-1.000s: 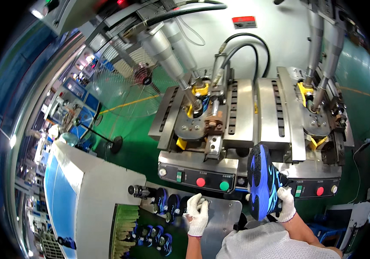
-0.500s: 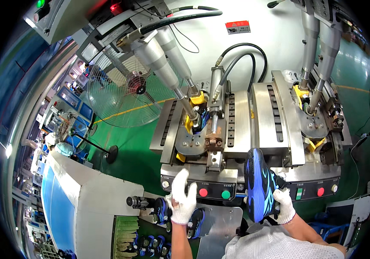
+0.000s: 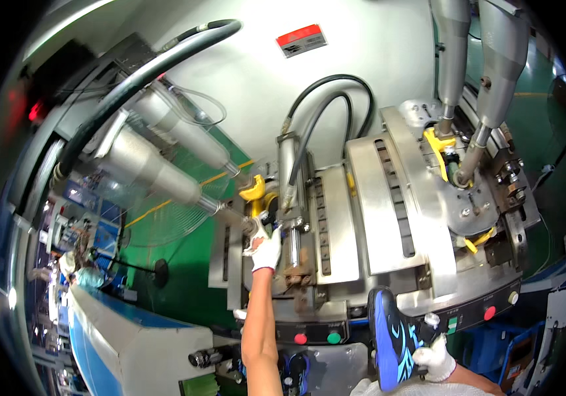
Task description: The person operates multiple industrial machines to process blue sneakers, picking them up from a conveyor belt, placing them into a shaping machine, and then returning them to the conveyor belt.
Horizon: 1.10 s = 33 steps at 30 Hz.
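Note:
My left hand (image 3: 266,252), in a white glove, reaches into the left station of the metal press (image 3: 339,224). Its fingers are spread at the lower end of a slanted press rod, beside a yellow clamp piece (image 3: 254,190). The glove and rod hide most of what lies in that station. My gloved right hand (image 3: 436,362) is closed at the ankle side of a black and blue shoe (image 3: 388,340). That shoe is held upright, toe up, in front of the press, its blue sole edge facing left.
A control panel with red (image 3: 301,338) and green buttons (image 3: 334,338) runs along the press front. Below it, more shoes (image 3: 297,373) stand beside a metal plate (image 3: 336,366). Heavy cylinders (image 3: 484,72) slant down to the right station. A large fan (image 3: 171,221) stands at the left.
My left hand has moved forward from in front of the control panel to the left station. My right hand still holds the shoe, now lower in view. The whole view has shifted and tilted.

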Available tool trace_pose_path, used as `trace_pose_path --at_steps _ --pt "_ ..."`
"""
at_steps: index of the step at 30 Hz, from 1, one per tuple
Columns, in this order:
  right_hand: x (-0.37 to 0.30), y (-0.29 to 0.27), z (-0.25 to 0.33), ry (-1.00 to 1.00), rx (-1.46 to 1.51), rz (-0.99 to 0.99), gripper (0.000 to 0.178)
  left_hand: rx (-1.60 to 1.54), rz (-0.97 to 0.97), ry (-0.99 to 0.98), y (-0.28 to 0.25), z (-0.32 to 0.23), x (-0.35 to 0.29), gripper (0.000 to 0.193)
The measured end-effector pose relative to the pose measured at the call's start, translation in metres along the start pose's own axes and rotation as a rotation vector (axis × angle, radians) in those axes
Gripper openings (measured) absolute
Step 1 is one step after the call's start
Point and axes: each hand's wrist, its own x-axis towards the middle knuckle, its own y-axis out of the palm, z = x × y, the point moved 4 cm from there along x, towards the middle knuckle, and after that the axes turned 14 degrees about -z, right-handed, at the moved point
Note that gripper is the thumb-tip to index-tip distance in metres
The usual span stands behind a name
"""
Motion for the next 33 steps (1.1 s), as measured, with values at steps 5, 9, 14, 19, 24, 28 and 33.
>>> trace_pose_path --at_steps 5,9,14,19,24,28,33 --pt "0.001 -0.010 0.002 0.018 -0.037 -0.126 0.068 0.106 -0.080 0.001 0.037 0.007 0.047 0.074" --pt "0.005 -0.008 0.006 0.017 -0.130 -0.128 0.070 -0.027 -0.129 -0.017 -0.007 0.009 0.076 0.070" --pt "0.011 0.051 0.013 -0.086 -0.224 -0.147 0.063 -0.242 -0.355 0.106 -0.116 -0.002 0.005 0.069" --pt "0.065 0.141 0.002 -0.057 -0.222 -0.101 0.039 -0.358 -0.460 0.020 -0.201 0.029 -0.163 0.071" --pt "0.236 0.298 -0.029 -0.079 -0.061 0.325 0.024 -0.381 -0.278 -0.196 -0.195 0.103 -0.339 0.071" --pt "0.417 0.314 -0.013 -0.591 -0.684 -0.360 0.020 -0.244 0.046 -0.486 -0.142 0.136 -0.451 0.070" --pt "0.458 0.340 -0.055 -0.704 -1.608 -0.582 0.043 -0.221 -0.020 -0.787 -0.100 0.157 -0.554 0.068"
